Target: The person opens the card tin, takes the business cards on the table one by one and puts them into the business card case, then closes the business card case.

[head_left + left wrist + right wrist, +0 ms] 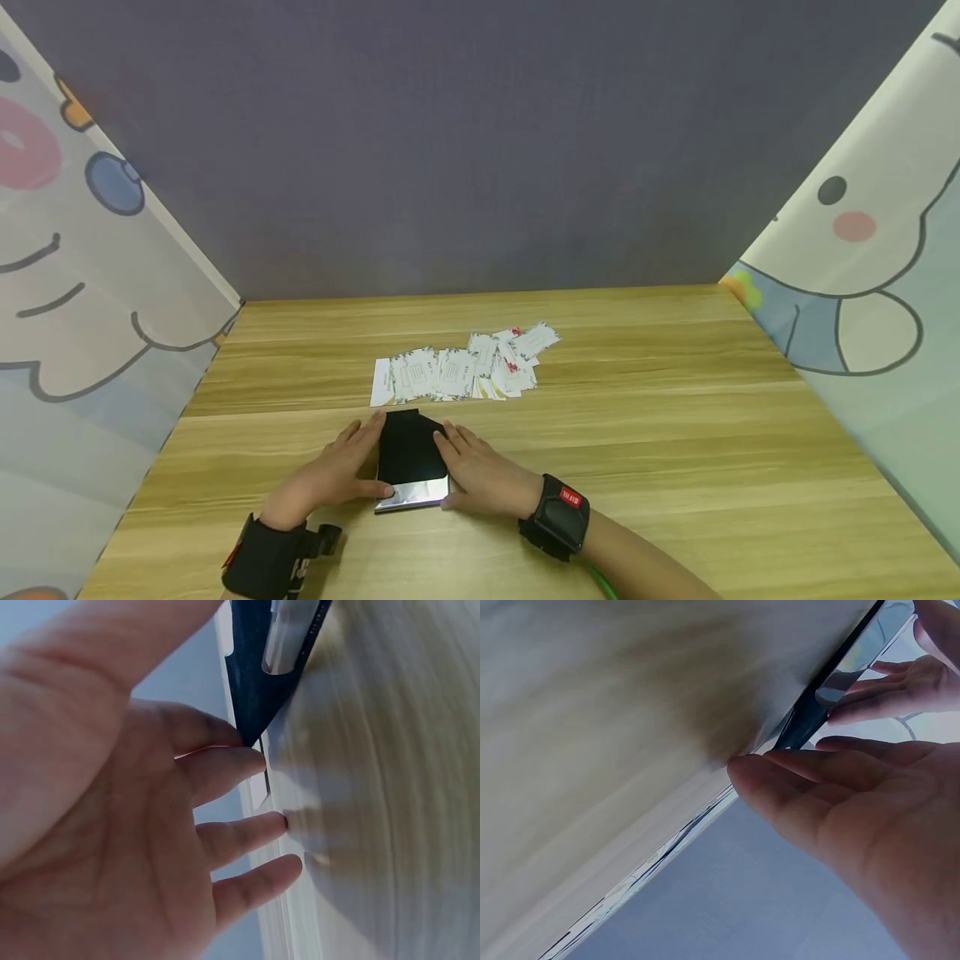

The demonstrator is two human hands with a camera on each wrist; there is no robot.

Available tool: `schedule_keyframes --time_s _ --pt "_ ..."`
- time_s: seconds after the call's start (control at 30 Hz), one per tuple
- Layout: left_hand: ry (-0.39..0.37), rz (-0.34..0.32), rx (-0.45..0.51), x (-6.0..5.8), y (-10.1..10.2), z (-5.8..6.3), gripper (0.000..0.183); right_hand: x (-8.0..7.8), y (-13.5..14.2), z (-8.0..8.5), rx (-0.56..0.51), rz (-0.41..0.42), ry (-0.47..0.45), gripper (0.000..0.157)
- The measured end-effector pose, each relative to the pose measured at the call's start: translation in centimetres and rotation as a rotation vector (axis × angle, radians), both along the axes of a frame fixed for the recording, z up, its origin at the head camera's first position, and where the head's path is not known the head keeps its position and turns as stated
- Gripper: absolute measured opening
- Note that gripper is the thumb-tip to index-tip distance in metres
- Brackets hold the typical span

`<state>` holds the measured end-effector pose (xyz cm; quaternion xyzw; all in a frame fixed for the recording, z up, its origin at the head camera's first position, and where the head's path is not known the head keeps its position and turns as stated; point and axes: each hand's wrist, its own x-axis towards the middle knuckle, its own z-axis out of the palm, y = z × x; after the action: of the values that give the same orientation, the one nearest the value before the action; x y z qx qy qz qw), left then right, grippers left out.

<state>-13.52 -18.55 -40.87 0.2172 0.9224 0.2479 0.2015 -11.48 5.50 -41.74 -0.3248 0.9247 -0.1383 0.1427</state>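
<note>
A flat black case with a silver band across its near end, like a card holder (411,450), lies on the table between my two hands. My left hand (337,471) rests along its left side, thumb at the silver band and fingertips by the far left corner. On the opposite side, my right hand (487,477) has its fingers on the right edge and its thumb near the lower right corner. Both wrist views show extended fingers. The left wrist view has the dark case (251,682) ending at the index fingertip; in the right wrist view, the case (806,716) meets the fingertips.
Several overlapping printed cards (455,372) are spread in a row beyond the case. The wooden table (675,450) backs onto a dark grey panel (480,150). Cartoon-printed panels (862,275) flank it. Each wrist wears a black strap (557,517).
</note>
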Motion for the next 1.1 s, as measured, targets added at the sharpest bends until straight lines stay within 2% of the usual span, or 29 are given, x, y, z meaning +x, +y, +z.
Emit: schedule_keyframes --time_s 0.2,0.33,0.5,0.77,1.1 --pt "-0.012 -0.015 0.004 -0.1 -0.2 -0.2 0.100 -0.3 0.3 -0.1 0.004 0.004 0.012 0.081" --pt "-0.040 -0.010 0.012 -0.2 -0.4 -0.2 0.103 -0.7 0.9 -0.1 -0.021 -0.027 0.004 0.080" --pt "-0.053 -0.006 0.009 -0.2 -0.5 -0.3 0.106 -1.6 2.3 0.5 -0.066 -0.063 0.046 0.075" --pt "-0.037 -0.002 -0.007 -0.2 -0.6 -0.3 0.110 -4.8 3.0 1.5 -0.163 -0.153 0.146 0.066" --pt "-0.051 -0.001 -0.012 0.0 -0.4 -0.3 0.109 -8.5 1.5 1.0 -0.175 -0.281 0.233 0.051"
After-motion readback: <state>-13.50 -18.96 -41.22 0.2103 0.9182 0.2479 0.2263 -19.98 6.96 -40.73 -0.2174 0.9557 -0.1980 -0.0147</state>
